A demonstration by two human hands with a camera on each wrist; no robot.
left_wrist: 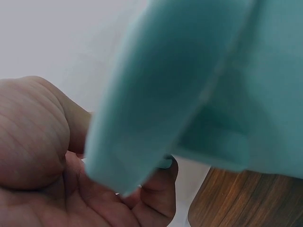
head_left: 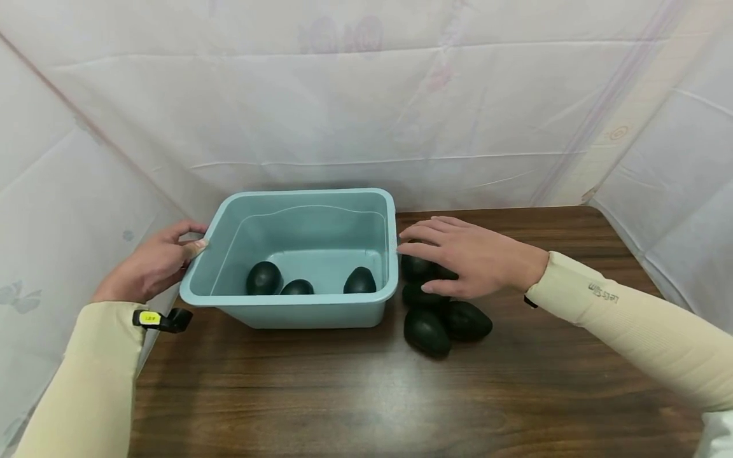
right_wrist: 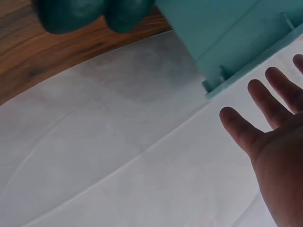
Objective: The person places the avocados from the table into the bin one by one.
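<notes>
A light blue plastic tub [head_left: 286, 300] stands on the brown wooden table [head_left: 343, 394]. Three dark green avocados lie inside it [head_left: 264, 278] [head_left: 296, 287] [head_left: 359, 280]. My left hand [head_left: 191, 238] grips the tub's left rim, thumb on top; in the left wrist view the fingers [left_wrist: 158, 187] curl under the rim [left_wrist: 142, 118]. Several more avocados [head_left: 426, 332] sit in a cluster just right of the tub. Above that cluster my right hand [head_left: 435, 261] is spread flat with straight fingers [right_wrist: 265, 101], holding nothing. The right wrist view shows the tub's wall [right_wrist: 227, 33] and two avocados [right_wrist: 71, 14].
White sheeting [head_left: 366, 114] closes off the back, left and right sides close around the table. A small black clip with a yellow label [head_left: 163, 319] sits at my left wrist. Bare wood runs along the front of the table.
</notes>
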